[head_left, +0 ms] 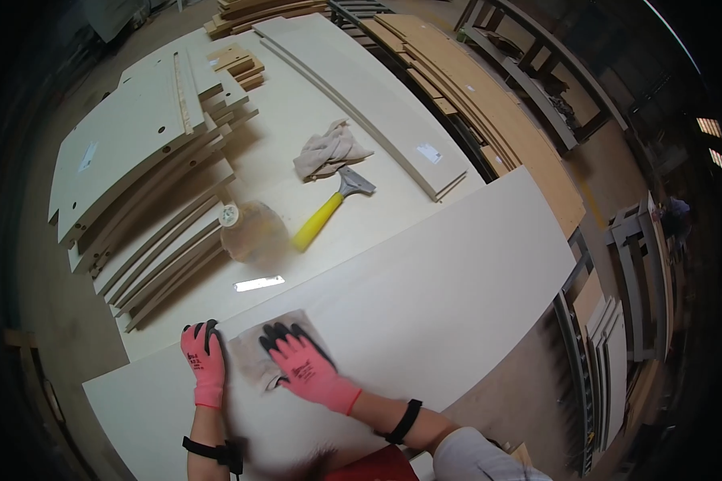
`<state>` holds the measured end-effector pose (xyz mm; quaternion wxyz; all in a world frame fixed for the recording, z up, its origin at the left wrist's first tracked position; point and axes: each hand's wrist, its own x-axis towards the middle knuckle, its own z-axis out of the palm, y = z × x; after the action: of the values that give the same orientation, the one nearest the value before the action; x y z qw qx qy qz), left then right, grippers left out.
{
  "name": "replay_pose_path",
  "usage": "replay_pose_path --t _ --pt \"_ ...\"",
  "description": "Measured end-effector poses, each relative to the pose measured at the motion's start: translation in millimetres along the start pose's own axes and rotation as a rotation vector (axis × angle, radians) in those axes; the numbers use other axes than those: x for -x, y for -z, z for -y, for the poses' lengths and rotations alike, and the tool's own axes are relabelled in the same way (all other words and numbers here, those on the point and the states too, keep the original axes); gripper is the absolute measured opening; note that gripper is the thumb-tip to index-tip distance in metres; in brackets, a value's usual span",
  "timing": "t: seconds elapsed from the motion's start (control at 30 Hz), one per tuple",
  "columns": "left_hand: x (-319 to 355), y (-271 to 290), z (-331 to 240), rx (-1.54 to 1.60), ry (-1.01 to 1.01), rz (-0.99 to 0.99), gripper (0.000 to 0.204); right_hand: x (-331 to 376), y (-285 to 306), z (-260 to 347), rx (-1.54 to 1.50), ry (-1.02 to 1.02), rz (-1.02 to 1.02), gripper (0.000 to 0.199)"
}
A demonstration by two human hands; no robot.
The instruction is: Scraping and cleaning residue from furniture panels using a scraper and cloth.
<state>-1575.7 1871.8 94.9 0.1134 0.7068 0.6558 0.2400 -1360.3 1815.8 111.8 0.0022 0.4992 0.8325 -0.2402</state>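
Observation:
A long white panel (449, 272) lies across in front of me. My left hand (205, 365), in a pink glove with black fingertips, is at its far edge, with the fingers bent over the edge. On the panel's face lies a greyish cloth (253, 353), its outline slightly blurred. My right hand (309, 367), gloved the same way, presses on that cloth with its fingers stretched out flat. Beyond the panel are a scraper (321, 218) with a yellow handle, a crumpled rag (331, 151) and a clear bottle (253, 232) with a whitish cap and yellowish contents.
At left stands a stack of white panels (128, 136) with drilled holes. A narrow white board (361, 104) lies on the white surface (273, 120) beneath. Brown boards (473, 96) are stacked at right. More panels (610, 369) lean at far right beside a metal frame (573, 361).

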Motion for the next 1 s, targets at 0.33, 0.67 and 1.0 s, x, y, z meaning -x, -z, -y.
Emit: replay_pose_path --t 0.33,0.67,1.0 --pt "22.8 5.2 -12.8 0.027 0.1 -0.033 0.022 6.9 41.1 -133.4 0.319 -0.462 -0.491 0.063" --pt "26.7 9.9 -5.4 0.024 0.06 -0.014 0.025 14.0 29.2 -119.7 0.125 -0.448 -0.419 0.057" --pt "-49.3 -24.1 -62.4 -0.035 -0.404 0.357 0.041 -3.0 22.7 -42.6 -0.02 -0.282 -0.175 0.057"
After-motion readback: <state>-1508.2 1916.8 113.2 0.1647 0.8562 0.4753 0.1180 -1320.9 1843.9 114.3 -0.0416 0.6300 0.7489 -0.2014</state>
